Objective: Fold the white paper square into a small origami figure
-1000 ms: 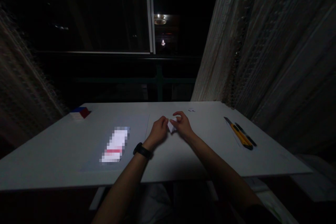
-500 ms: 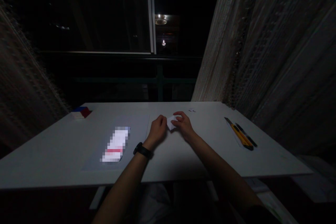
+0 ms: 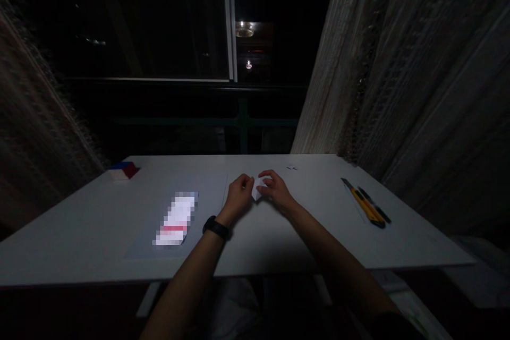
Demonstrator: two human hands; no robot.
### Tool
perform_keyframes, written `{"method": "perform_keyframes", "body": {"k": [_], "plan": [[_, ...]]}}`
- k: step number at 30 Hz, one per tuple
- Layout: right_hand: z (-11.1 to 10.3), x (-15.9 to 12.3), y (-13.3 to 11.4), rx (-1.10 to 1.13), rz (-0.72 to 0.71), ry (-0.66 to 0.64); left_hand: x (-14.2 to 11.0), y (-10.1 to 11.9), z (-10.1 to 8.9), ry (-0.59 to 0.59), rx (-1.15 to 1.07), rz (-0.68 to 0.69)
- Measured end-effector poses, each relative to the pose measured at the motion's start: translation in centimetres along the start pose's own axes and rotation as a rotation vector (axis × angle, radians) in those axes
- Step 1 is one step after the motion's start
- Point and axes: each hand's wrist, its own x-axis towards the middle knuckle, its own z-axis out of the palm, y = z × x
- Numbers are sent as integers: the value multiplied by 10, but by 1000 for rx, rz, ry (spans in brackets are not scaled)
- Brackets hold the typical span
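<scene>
A small piece of folded white paper [image 3: 257, 189] is held between my two hands above the middle of the white table. My left hand [image 3: 239, 194], with a black watch on its wrist, is closed and pinches the paper's left edge. On the other side, my right hand [image 3: 278, 191] has its thumb and fingers curved around the paper's right part, fingertips against it. The fingers partly cover the paper, so its exact folds cannot be made out.
On the white table [image 3: 263, 244], a lit phone [image 3: 177, 219] lies on a pale sheet to the left. A red, white and blue cube [image 3: 123, 170] is at the far left. Rightward lie a yellow utility knife [image 3: 363, 204] and a dark pen [image 3: 374, 205]. Small scraps [image 3: 292, 168] lie behind my hands.
My right hand has shifted slightly left, towards my left hand, with its fingers more curled around the paper. The paper has turned a little and less of it shows.
</scene>
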Motion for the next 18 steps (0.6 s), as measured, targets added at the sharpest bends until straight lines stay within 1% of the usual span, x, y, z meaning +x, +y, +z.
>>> {"method": "perform_keyframes", "body": {"k": [5, 8, 10, 13, 14, 16, 18], "plan": [[-3, 2, 1, -10, 41, 13, -1, 0, -1, -3, 32, -5], [-7, 5, 5, -52, 11, 40, 0, -1, -1, -31, 17, 2], [-9, 8, 8, -105, -21, 99, 0, -1, 0, -36, -4, -1], [-10, 10, 11, -142, -14, 225, 1, -1, 1, -12, -84, -43], [-10, 10, 11, -134, -7, 263, 1, 0, 2, -24, -134, -73], [-9, 10, 11, -93, 9, 324, 1, 1, 2, -85, -252, -139], [-8, 10, 11, -40, 32, 361, 1, 1, 3, -145, -344, -189]]}}
